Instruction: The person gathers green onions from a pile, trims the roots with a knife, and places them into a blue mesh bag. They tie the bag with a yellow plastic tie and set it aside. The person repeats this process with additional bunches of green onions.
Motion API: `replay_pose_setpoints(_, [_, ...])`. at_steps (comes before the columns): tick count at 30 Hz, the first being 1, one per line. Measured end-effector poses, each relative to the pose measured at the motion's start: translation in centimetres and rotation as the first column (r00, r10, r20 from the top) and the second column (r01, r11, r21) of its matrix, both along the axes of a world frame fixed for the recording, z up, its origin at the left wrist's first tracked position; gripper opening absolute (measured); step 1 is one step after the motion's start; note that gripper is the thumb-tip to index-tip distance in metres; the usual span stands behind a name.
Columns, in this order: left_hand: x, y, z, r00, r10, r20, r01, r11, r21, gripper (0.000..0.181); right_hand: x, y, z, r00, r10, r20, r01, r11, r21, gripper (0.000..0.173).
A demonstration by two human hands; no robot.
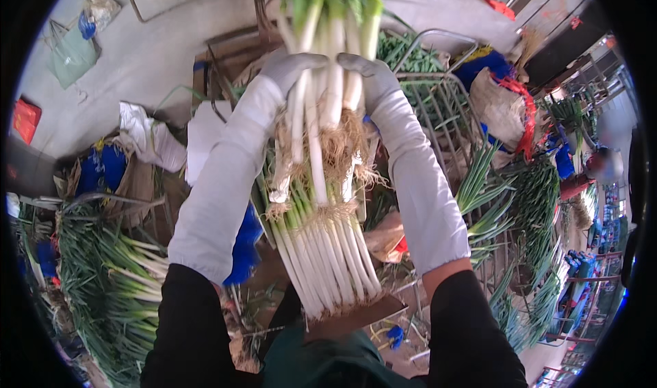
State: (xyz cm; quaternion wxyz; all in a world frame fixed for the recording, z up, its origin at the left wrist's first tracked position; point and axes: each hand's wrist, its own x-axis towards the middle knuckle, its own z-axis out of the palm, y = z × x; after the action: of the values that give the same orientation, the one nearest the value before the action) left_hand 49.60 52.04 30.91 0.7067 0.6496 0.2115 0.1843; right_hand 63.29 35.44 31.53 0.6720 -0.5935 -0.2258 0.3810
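Observation:
My gloved left hand (293, 70) and my gloved right hand (372, 75) grip a bunch of long green onions (334, 75) from both sides. The bunch's green tops point away from me, and its shaggy roots hang toward me. White stems in it end at uneven lengths. Below the bunch, a neat row of green onions (328, 259) lies with its roots toward me on a brown board (354, 318). The held bunch hides the row's far end. White sleeve covers reach over both forearms.
Piled green onions lie to the left (118, 285) and to the right (539, 203). A metal rack (441, 111) with greens stands at the far right. A white sack (154, 136) and a blue bag (102, 167) sit at the left. At the far right, a blurred person (605, 165) is partly visible.

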Motion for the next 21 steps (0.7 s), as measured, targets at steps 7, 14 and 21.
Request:
replay_pose_setpoints(7, [-15.1, -17.0, -15.9, 0.956, 0.284, -0.069, -0.292, 0.923, -0.250, 0.041, -9.7, -10.9, -16.6, 0.904, 0.272, -0.330, -0.347, 0.918, -0.192, 0.041])
replay_pose_setpoints(14, [-21.1, -30.4, -24.3, 0.830, 0.325, -0.453, -0.503, 0.787, -0.357, 0.062, -13.1, -26.7, -27.0, 0.915, 0.114, -0.386, -0.270, 0.885, -0.379, 0.037])
replay_pose_setpoints(21, [-24.0, -31.1, -25.6, 0.817, 0.321, -0.479, -0.396, 0.916, -0.062, 0.053, -13.1, -28.2, -29.6, 0.916, 0.388, 0.106, -0.257, 0.767, -0.588, 0.059])
